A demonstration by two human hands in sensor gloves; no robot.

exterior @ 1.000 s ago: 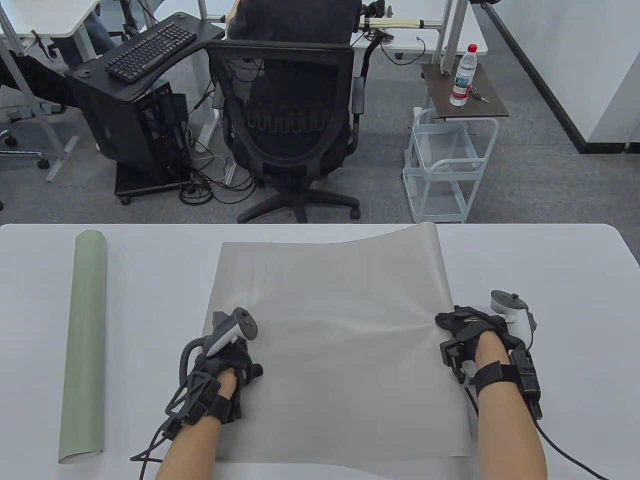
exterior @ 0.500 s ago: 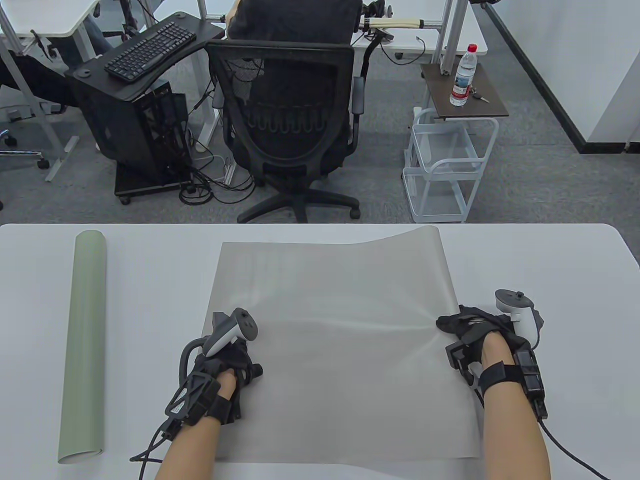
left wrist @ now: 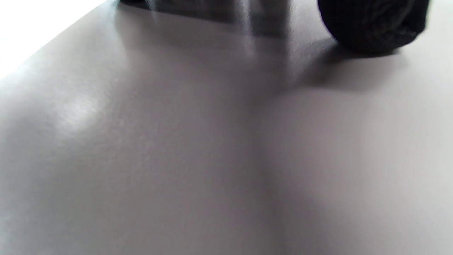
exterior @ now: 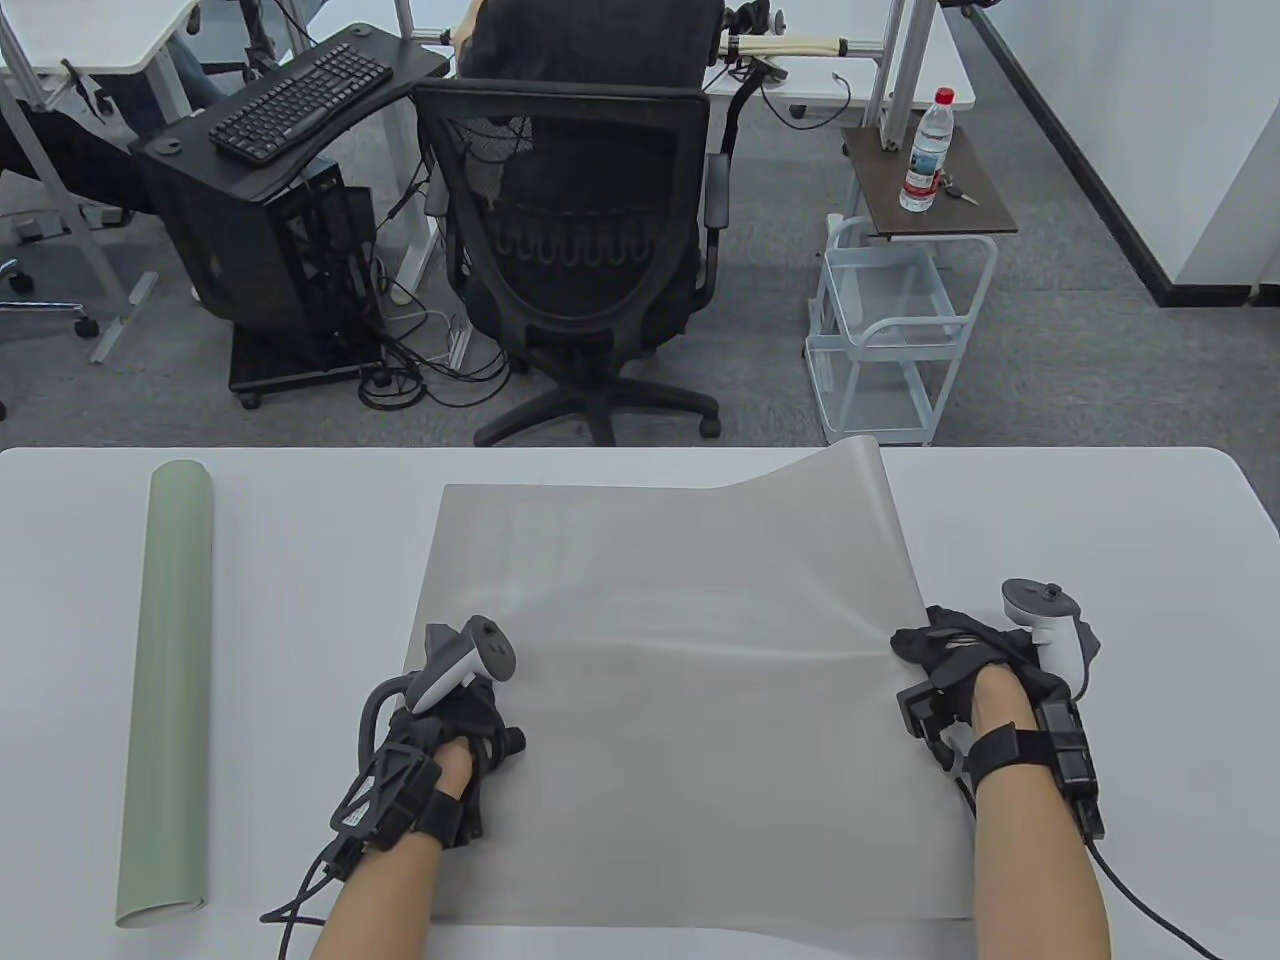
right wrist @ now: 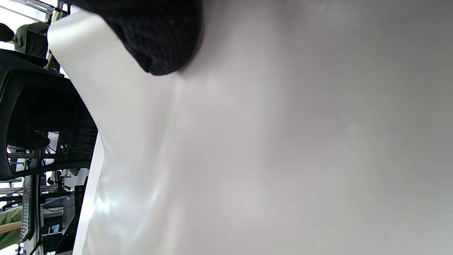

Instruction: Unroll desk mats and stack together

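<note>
- Two desk mats lie on the white tabletop (exterior: pixel 1100 520): a grey mat (exterior: pixel 680 690) unrolled at centre, a green mat (exterior: pixel 170 690) rolled up, well apart at left.
- Left hand (exterior: pixel 440 740) presses the grey mat's left edge, fingers curled.
- Right hand (exterior: pixel 965 665) rests on its right edge; whether it pinches, I cannot tell.
- Far right corner curls upward.

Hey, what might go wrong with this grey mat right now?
The grey mat lifts at its far right corner; if the right hand at its right edge lets go, it may curl back. The left hand presses only the near left part. The green mat is not yet unrolled, so stacking must wait.
</note>
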